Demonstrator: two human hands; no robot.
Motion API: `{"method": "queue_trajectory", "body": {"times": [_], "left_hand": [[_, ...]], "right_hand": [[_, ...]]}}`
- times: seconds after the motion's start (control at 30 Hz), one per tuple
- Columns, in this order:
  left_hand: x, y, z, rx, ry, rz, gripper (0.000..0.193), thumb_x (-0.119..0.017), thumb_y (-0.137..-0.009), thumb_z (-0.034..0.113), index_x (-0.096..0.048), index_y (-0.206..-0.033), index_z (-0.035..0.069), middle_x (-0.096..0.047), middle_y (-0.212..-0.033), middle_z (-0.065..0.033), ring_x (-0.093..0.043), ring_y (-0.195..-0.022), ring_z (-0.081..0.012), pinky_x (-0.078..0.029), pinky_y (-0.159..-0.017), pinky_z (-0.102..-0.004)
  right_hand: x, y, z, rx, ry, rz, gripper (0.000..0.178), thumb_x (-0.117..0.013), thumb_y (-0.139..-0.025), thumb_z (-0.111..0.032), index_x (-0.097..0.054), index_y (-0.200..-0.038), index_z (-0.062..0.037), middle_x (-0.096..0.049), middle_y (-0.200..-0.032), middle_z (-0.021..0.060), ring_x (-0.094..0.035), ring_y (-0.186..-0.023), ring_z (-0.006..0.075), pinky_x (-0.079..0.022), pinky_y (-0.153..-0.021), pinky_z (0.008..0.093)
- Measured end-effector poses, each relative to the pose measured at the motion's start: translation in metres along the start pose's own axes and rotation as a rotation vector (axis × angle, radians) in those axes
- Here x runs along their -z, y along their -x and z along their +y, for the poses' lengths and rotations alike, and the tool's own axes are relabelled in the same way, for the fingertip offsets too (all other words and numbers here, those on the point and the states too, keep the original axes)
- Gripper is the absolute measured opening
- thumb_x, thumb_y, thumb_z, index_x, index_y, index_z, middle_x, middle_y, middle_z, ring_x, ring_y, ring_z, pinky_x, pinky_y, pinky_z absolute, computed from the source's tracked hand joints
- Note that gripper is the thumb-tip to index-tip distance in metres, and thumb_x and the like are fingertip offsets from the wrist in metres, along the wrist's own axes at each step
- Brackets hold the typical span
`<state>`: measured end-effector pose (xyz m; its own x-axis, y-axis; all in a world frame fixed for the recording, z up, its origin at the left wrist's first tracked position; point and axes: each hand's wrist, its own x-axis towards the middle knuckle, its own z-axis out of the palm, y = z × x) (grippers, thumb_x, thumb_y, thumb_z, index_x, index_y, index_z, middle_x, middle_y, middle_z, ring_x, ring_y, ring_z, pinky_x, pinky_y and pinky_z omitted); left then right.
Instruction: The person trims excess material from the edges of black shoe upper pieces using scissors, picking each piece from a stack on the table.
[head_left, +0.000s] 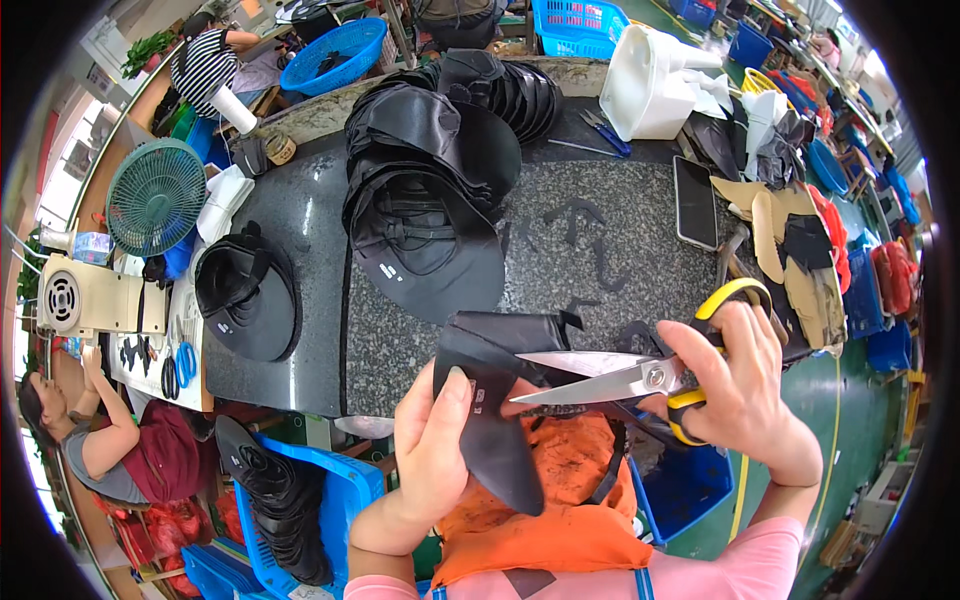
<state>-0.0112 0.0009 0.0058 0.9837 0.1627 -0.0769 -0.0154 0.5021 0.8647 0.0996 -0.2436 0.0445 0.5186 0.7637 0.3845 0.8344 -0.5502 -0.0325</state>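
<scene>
My left hand [432,430] is closed on the near side of a black cap-like piece with a broad, smooth brim [497,440], thumb pressed on its face. The piece is tilted up in front of my orange apron [575,490]. My right hand [735,375] grips scissors [600,380] with yellow and black handles, fingers through the loops. Their blades are spread and point left, reaching the piece's right edge; whether they touch material there I cannot tell. On the stone worktop [600,220] beyond lies a large pile of similar black pieces [425,235], and a smaller stack [247,297] sits to the left.
A phone [696,203], blue-handled cutters [606,132] and a white plastic container [645,85] lie toward the back right. Beige cut-outs [768,235] are at the right edge. A green fan [155,198] and a seated co-worker [105,440] are left; a blue crate [350,490] stands below.
</scene>
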Motion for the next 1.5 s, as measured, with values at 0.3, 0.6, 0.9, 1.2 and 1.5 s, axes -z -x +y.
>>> {"method": "queue_trajectory", "body": {"times": [0.3,0.6,0.9,1.2,1.5], "left_hand": [[-0.011,-0.012,-0.022,-0.067,0.212,0.241,0.026,-0.045,-0.102,0.015,-0.054,-0.117,-0.004,-0.064,-0.107,-0.0151,-0.063,-0.101,-0.0230,-0.045,-0.105,-0.0440],[-0.026,0.004,-0.018,-0.011,0.526,-0.011,0.041,-0.045,-0.097,0.007,-0.042,-0.135,-0.008,-0.047,-0.139,-0.0265,-0.041,-0.137,-0.0352,-0.028,-0.117,-0.0485],[-0.012,0.007,-0.022,0.014,0.409,-0.128,0.039,-0.042,-0.098,0.004,-0.042,-0.135,-0.007,-0.055,-0.131,-0.0268,-0.051,-0.128,-0.0364,-0.036,-0.112,-0.0504],[-0.004,0.003,-0.016,-0.003,0.219,-0.170,0.035,-0.045,-0.102,0.013,-0.047,-0.130,-0.007,-0.064,-0.116,-0.0248,-0.063,-0.111,-0.0309,-0.053,-0.094,-0.0413],[0.000,0.002,-0.018,-0.013,0.231,-0.191,0.035,-0.047,-0.102,0.016,-0.049,-0.127,-0.008,-0.067,-0.108,-0.0231,-0.066,-0.103,-0.0294,-0.054,-0.091,-0.0407]], "right_hand": [[0.005,0.018,-0.021,-0.210,0.112,0.070,0.066,-0.082,-0.060,-0.024,-0.061,-0.122,-0.0118,-0.046,-0.087,0.0098,-0.051,-0.072,0.0274,-0.044,-0.063,0.0395],[-0.020,0.015,-0.020,-0.168,0.041,0.135,0.067,-0.081,-0.062,-0.027,-0.058,-0.124,-0.0148,-0.047,-0.087,0.0098,-0.051,-0.072,0.0281,-0.040,-0.063,0.0396],[-0.009,0.010,-0.018,-0.133,-0.035,0.124,0.073,-0.085,-0.057,-0.016,-0.056,-0.124,-0.0056,-0.049,-0.086,0.0111,-0.051,-0.073,0.0272,-0.043,-0.065,0.0389],[0.002,0.012,-0.014,-0.027,0.201,0.083,0.066,-0.075,-0.060,-0.021,-0.064,-0.125,-0.0138,-0.040,-0.077,0.0036,-0.049,-0.064,0.0197,-0.043,-0.056,0.0329],[0.005,0.015,-0.009,0.080,0.244,0.095,0.053,-0.072,-0.069,-0.017,-0.066,-0.122,-0.0111,-0.033,-0.071,0.0001,-0.046,-0.058,0.0143,-0.042,-0.050,0.0277]]}}
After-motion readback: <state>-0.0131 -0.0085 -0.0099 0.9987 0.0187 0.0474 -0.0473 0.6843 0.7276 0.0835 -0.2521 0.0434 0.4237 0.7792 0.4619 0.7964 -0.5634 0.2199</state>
